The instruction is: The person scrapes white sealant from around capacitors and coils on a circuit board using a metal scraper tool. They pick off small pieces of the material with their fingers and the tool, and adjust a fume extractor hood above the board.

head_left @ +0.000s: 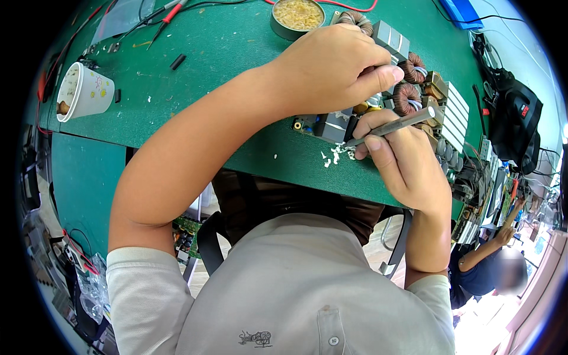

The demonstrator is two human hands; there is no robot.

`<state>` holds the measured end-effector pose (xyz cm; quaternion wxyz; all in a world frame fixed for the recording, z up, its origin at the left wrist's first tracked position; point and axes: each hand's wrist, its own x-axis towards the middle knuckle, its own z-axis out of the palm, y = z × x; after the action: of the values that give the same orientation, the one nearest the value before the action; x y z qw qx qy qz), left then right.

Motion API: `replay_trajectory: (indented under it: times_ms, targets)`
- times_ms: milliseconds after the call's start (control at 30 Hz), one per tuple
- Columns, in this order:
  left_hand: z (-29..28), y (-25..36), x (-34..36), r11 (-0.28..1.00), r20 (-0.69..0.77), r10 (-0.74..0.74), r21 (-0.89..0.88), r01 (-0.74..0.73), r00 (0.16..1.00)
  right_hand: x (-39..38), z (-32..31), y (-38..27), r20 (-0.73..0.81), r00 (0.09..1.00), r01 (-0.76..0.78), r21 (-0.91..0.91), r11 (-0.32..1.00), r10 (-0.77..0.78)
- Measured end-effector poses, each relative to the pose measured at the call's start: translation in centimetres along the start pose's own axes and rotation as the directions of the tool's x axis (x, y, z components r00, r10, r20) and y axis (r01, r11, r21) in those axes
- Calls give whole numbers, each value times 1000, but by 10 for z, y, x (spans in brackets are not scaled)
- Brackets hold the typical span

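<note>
My left hand [355, 71] is over a circuit board [305, 125] crowded with copper coils [406, 97] and grey blocks [390, 38]; its fingers are curled, with whatever they grip hidden. My right hand [402, 165] holds a slim metal tool [396, 124] slanting down to the foot of a dark grey block [331, 125] at the board's near edge. White scraps [336, 155] lie on the green mat just below the tool's tip.
A green mat [195, 100] covers the bench. On it are a round tin [296, 18] of amber paste, a paper cup [89, 92] and probe leads [165, 18]. A black bag [512, 118] and more electronics stand at right, where another person [473, 272] works.
</note>
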<state>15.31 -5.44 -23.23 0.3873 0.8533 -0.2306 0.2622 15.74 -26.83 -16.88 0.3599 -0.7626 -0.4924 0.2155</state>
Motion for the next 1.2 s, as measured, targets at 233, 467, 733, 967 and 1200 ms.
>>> replay_trajectory:
  times_ms: [233,467,733,967,1200]
  targets:
    - [-1,0,0,1000,9,-1,0,1,1000,-8,1,3,-46,999,24,10,1000,-24]
    - [0,1,0,1000,-8,14,8,-14,1000,-25,20,15,-172,978,112,-32,993,-116]
    - [0,1,0,1000,-18,12,7,-12,1000,-18,19,6,-107,981,144,-149,978,-160]
    - [-1,2,1,1000,0,1,9,-1,1000,-3,5,-7,38,989,146,-202,968,-142]
    - [0,0,1,1000,-11,4,16,-4,1000,-1,-3,-3,72,989,134,-131,982,-125]
